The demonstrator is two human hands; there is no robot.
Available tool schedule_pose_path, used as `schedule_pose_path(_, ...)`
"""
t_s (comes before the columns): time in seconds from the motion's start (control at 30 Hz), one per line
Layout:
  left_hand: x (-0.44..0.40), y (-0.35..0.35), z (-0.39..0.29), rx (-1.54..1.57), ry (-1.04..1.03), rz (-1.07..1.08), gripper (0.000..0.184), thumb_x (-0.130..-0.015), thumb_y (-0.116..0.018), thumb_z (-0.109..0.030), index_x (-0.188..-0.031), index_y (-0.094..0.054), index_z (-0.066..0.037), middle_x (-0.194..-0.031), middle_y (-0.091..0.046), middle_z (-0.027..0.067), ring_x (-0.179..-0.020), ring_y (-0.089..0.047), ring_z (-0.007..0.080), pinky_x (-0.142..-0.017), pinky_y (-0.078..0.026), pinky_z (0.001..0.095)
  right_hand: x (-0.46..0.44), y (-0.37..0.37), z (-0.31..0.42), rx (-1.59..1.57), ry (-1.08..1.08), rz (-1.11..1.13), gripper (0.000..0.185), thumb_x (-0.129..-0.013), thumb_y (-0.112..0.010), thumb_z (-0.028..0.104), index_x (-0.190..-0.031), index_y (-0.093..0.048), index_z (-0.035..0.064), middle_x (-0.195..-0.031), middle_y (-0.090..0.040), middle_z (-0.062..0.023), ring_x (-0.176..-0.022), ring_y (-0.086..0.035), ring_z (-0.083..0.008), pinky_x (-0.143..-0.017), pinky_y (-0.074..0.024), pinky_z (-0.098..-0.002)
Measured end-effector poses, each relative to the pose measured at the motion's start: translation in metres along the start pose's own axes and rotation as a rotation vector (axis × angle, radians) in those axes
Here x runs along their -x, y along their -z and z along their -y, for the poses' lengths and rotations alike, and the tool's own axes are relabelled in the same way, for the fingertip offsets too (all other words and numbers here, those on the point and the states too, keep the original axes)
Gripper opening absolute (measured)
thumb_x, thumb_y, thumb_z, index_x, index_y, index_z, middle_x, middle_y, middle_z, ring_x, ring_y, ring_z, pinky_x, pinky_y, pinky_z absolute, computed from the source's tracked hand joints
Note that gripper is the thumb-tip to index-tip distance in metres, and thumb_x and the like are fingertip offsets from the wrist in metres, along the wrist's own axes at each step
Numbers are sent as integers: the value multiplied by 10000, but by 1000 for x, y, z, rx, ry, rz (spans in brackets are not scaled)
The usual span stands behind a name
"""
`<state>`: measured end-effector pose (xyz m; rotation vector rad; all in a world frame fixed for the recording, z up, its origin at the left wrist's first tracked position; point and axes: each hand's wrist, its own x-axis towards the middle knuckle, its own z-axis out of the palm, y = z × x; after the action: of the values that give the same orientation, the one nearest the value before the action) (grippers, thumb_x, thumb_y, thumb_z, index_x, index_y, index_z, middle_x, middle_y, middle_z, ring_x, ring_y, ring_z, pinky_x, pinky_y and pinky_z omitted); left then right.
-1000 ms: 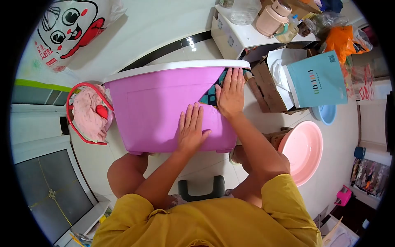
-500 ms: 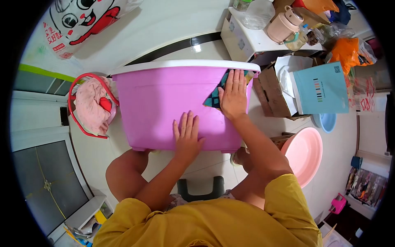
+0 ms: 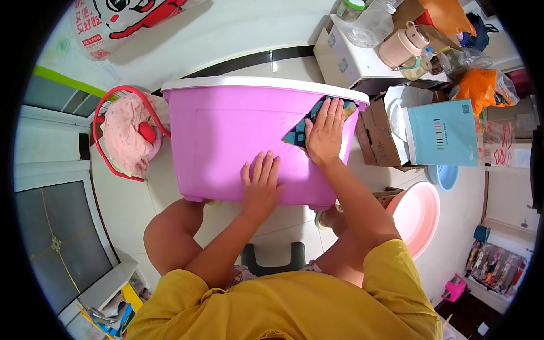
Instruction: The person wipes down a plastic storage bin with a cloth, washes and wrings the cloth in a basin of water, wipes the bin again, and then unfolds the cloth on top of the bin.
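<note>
A large purple-pink plastic storage box (image 3: 226, 141) with a white top edge stands on the floor in front of my knees. My left hand (image 3: 262, 181) rests flat on the lower part of its side, fingers stretched out and a little apart. Near the box's upper right corner, my right hand (image 3: 326, 133) lies flat over a dark green and teal patterned cloth (image 3: 297, 135), pressing it against the side. The cloth sticks out left of this hand and above the fingertips; the part under the palm is hidden.
To the left is a red-handled basket (image 3: 97, 136) with pink fabric (image 3: 124, 127). On the right are a cardboard box (image 3: 374, 133), a light-blue box (image 3: 445, 133), and a pink basin (image 3: 418, 221). A white cabinet (image 3: 340, 54) bears a pink thermos (image 3: 399, 50). A dark stool (image 3: 272, 269) stands between my legs.
The view has turned slightly, so the box appears tilted and a little further right. Both hands keep nearly the same places on it, and the cloth stays under my right hand.
</note>
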<state>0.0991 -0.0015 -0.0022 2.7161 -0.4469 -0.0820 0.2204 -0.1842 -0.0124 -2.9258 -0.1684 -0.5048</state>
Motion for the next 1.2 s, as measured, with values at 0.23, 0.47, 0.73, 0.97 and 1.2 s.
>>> schedule_pose_path(0.23, -15, 26, 5, 70, -62, -147, 590, -729, -716, -146, -1277, -517, -53, -1449, -379, 148, -1356, -315, 352, -1092, -239, 541, 2, -2, 19, -44, -47, -62, 713, -918, -534, 283, -1409, -237, -141, -1466, -229, -343, -1385, -199, -480, -1145, -165, -532)
schedule_pose_path(0.47, -31, 26, 42, 165, -45, 6, 531, -729, -704, -65, -1231, -531, -51, -1410, -423, 138, -1325, -346, 384, -1093, -279, 499, 5, -9, 42, -95, 4, -72, 698, -921, -526, 286, -1413, -248, -125, -1477, -223, -328, -1386, -202, -474, -1142, -170, -534)
schedule_pose_path(0.73, -43, 65, 47, -200, 116, 26, 1074, -605, -851, -307, -1448, -267, 10, -1520, -239, 202, -1414, -211, 373, -1117, -229, 530, 2, -7, 41, -79, 52, -11, 706, -927, -504, 300, -1425, -227, -117, -1496, -210, -301, -1407, -172, -448, -1152, -154, -518)
schedule_pose_path(0.97, -43, 58, 52, -154, 113, 34, 1095, -605, -849, -338, -1457, -251, 0, -1530, -227, 187, -1417, -205, 368, -1113, -236, 528, -1, -5, 39, -77, 87, 7, 703, -921, -516, 306, -1427, -247, -101, -1498, -223, -287, -1406, -185, -441, -1148, -167, -518)
schedule_pose_path(1.2, -46, 58, 47, -158, 193, 76, 1102, -599, -863, -320, -1459, -246, -10, -1546, -178, 178, -1436, -154, 357, -1135, -195, 523, 5, 4, 22, -74, 0, -55, 702, -913, -529, 324, -1421, -275, -88, -1496, -238, -275, -1397, -209, -435, -1146, -187, -499)
